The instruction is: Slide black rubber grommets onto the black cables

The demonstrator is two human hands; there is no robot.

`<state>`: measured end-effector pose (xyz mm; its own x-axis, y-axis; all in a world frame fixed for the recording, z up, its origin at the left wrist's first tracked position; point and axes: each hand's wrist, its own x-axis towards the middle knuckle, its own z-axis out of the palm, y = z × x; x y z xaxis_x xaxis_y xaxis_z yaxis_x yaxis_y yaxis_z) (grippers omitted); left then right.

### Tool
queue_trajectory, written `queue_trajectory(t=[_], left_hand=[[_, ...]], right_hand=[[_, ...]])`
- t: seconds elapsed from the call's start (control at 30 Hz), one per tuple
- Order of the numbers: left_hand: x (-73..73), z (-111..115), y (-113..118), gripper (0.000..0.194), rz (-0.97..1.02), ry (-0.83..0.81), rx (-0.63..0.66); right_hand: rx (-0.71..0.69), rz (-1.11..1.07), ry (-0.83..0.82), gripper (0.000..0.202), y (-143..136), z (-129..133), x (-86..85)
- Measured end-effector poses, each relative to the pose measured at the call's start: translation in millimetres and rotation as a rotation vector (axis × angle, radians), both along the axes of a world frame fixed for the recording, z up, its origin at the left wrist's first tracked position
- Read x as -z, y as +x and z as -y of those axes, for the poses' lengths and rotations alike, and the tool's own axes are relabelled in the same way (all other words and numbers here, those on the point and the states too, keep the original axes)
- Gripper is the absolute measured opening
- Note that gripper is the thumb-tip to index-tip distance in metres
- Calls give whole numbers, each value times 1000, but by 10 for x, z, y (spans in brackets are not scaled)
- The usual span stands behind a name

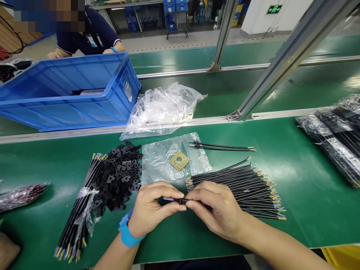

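My left hand (150,208), with a blue wrist strap (131,233), pinches a small black plastic piece (181,201) around a black cable (168,198). My right hand (218,208) grips the same cable close to that piece, fingertips almost touching the left ones. Wire ends show at the cable's left tip. Beneath and beyond the right hand lie several loose black cables (239,187) with stripped coloured ends. Two more cables (227,147) lie farther back, with black pieces near their left ends. A heap of small black plastic pieces (119,170) is left of my hands.
A tied cable bundle (77,210) lies left. A yellowish square sponge (179,161) rests on a flat clear bag (154,157). Behind are a crumpled plastic bag (168,107), a blue crate (64,112) and a metal post (270,71). Wrapped cables (332,146) lie right. A co-worker (87,33) sits opposite.
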<state>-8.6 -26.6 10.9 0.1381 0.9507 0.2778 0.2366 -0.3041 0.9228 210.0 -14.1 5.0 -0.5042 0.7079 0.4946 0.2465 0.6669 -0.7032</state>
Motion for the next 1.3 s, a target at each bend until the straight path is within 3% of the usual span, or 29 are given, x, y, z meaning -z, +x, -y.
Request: queue_trajectory(t=[0.23,0.37,0.43,0.53,0.63,0.73,0.83,1.07,1.3], left_hand=[[20,11,-11,23,-8,-50,-32],[60,7,-247,45,-39,-46,-69],[61,-4,-444,49,-14,12,-252],[48,-30,-740,31,-24,108,-708],[27,-54,-935,25,-197,113,-920],[6,-61,-1029,25,-442,136,-937],[11,-52,-1092,23,-651,135,-836],[117,-30,-1153,17,-1077,-19,-613],[270,-64,-1153,32,-1260,3,-671]], right_hand=[[42,26,146,16,-6,-47,-27],[124,111,299,12,128,-210,-28],[231,237,389,17,264,-364,-4],[332,443,370,26,469,-621,66],[328,571,315,28,558,-842,165],[343,639,313,29,514,-996,242],[373,632,358,26,447,-1022,243],[14,725,164,12,536,-712,90],[-60,736,-80,15,630,-667,11]])
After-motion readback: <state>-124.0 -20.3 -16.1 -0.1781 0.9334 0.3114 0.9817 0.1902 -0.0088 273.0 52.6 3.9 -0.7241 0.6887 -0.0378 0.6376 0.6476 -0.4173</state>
